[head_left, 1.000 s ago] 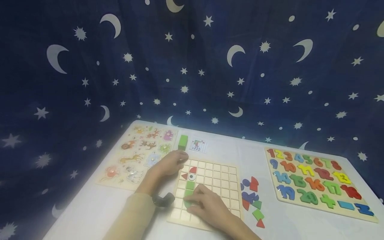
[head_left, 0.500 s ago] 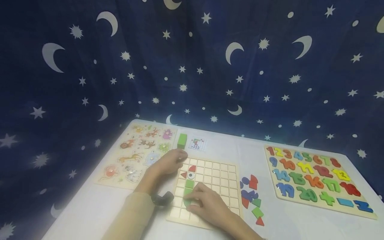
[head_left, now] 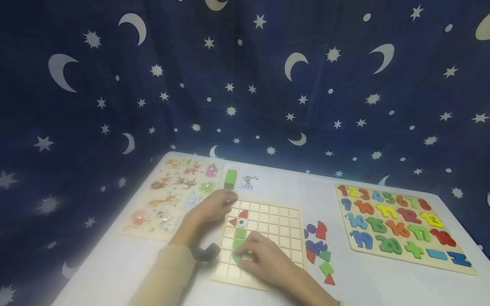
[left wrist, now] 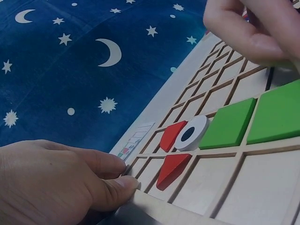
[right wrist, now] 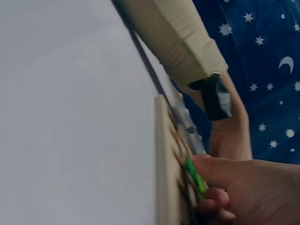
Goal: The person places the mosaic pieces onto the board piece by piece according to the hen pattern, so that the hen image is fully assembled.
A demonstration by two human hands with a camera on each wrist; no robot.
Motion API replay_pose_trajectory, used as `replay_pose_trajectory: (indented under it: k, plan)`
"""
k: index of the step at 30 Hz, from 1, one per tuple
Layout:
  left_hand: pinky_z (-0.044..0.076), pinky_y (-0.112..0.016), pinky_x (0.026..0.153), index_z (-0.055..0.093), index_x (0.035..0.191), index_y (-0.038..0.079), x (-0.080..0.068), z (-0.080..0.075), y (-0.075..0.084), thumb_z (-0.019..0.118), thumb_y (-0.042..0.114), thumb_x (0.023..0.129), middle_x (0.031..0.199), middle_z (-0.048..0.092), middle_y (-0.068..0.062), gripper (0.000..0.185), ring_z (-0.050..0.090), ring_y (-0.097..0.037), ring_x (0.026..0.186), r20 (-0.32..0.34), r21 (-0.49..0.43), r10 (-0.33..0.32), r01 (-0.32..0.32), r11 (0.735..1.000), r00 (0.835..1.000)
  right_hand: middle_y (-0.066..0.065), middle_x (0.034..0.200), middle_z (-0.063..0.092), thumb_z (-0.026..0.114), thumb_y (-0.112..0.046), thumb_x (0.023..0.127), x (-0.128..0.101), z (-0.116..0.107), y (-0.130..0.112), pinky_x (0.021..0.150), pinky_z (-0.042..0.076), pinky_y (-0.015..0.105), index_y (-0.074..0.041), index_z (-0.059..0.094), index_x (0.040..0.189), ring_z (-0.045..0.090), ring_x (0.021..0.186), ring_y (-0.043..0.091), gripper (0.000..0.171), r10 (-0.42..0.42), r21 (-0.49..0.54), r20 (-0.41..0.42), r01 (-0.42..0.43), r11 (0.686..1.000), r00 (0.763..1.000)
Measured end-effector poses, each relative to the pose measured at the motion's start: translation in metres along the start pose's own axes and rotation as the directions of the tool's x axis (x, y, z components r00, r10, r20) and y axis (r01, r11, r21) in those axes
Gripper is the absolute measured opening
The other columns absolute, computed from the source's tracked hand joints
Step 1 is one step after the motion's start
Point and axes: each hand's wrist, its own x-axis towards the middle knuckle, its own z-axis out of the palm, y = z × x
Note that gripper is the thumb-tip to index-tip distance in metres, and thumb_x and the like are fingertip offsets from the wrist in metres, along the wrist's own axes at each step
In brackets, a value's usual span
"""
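The wooden grid board (head_left: 289,229) lies on the table. My left hand (head_left: 214,206) grips its far left corner; in the left wrist view, thumb and forefinger meet at that corner. My right hand (head_left: 266,259) pinches a green rounded piece (head_left: 236,256) at a square in the board's left part, its fingers hiding most of it. In a column above it sit two green squares (left wrist: 229,123), a white disc with a black dot (left wrist: 192,133) and a red quarter-round piece (head_left: 243,213). A red triangle (left wrist: 172,169) lies beside the disc.
Right of the board lie loose purple, red and green pieces (head_left: 326,268). A number puzzle (head_left: 405,225) stands further right, an animal puzzle (head_left: 153,197) at left. A green block (head_left: 230,179) and a picture card (head_left: 250,182) are behind the board.
The head view has shifted slightly, so everything sits a little further left and up. Both hands keep their places on the board and the green rounded piece.
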Motion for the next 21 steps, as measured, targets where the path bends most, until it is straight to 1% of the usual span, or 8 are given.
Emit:
replay_pose_trajectory:
  k: [5, 8, 10, 15, 18, 21]
  plan:
    - [0.034, -0.043, 0.115, 0.058, 0.127, 0.006, -0.001, -0.001, -0.001, 0.061, 0.003, 0.086, 0.135, 0.055, -0.013, 0.042, 0.047, -0.03, 0.13, 0.002, -0.003, 0.014, -0.014, 1.0, 1.0, -0.018, 0.093, 0.055, 0.067, -0.031, 0.086, 0.003, -0.019, 0.006, 0.068, 0.046, 0.014, -0.028, 0.071, 0.104, 0.048, 0.075, -0.003, 0.019, 0.007, -0.003, 0.042, -0.007, 1.0, 0.999]
    - [0.033, -0.043, 0.115, 0.058, 0.128, 0.006, -0.001, -0.001, -0.001, 0.061, 0.003, 0.086, 0.135, 0.055, -0.013, 0.042, 0.047, -0.03, 0.13, 0.004, -0.001, 0.021, -0.021, 1.0, 1.0, -0.015, 0.096, 0.06, 0.067, -0.031, 0.087, 0.004, -0.038, 0.015, 0.072, 0.049, 0.017, -0.027, 0.071, 0.107, 0.052, 0.081, 0.0, 0.021, 0.024, 0.001, 0.063, -0.024, 1.0, 0.998]
    - [0.033, -0.043, 0.115, 0.058, 0.128, 0.005, -0.001, -0.001, -0.001, 0.061, 0.003, 0.086, 0.135, 0.055, -0.013, 0.042, 0.047, -0.031, 0.13, 0.004, 0.0, 0.023, -0.023, 1.0, 1.0, -0.012, 0.099, 0.062, 0.068, -0.031, 0.086, 0.002, -0.055, 0.022, 0.075, 0.05, 0.02, -0.026, 0.069, 0.11, 0.055, 0.086, 0.004, 0.024, 0.053, 0.015, 0.083, -0.055, 0.998, 0.995]
    - [0.032, -0.043, 0.115, 0.057, 0.128, 0.004, 0.0, -0.001, -0.001, 0.061, 0.003, 0.086, 0.136, 0.054, -0.014, 0.043, 0.047, -0.031, 0.13, 0.005, 0.0, 0.028, -0.028, 1.0, 1.0, -0.002, 0.105, 0.065, 0.07, -0.03, 0.084, -0.007, -0.097, 0.046, 0.073, 0.053, 0.022, -0.02, 0.066, 0.116, 0.061, 0.09, 0.013, 0.033, 0.103, 0.026, 0.11, -0.106, 0.994, 0.989]
    - [0.033, -0.043, 0.115, 0.058, 0.128, 0.004, 0.0, -0.001, -0.001, 0.061, 0.002, 0.085, 0.135, 0.054, -0.014, 0.043, 0.047, -0.031, 0.13, 0.002, -0.004, 0.031, -0.03, 1.0, 1.0, 0.0, 0.103, 0.066, 0.071, -0.028, 0.084, -0.017, -0.12, 0.063, 0.069, 0.053, 0.022, -0.016, 0.066, 0.115, 0.06, 0.088, 0.011, 0.034, 0.111, 0.01, 0.133, -0.114, 0.993, 0.985]
    - [0.033, -0.043, 0.115, 0.058, 0.128, 0.004, 0.0, -0.001, -0.001, 0.061, 0.002, 0.085, 0.135, 0.055, -0.013, 0.043, 0.047, -0.031, 0.13, 0.002, -0.008, 0.028, -0.028, 1.0, 1.0, -0.002, 0.097, 0.064, 0.073, -0.026, 0.081, -0.027, -0.137, 0.075, 0.069, 0.052, 0.023, -0.017, 0.067, 0.111, 0.057, 0.085, 0.009, 0.032, 0.174, -0.028, 0.182, -0.172, 0.985, 0.968]
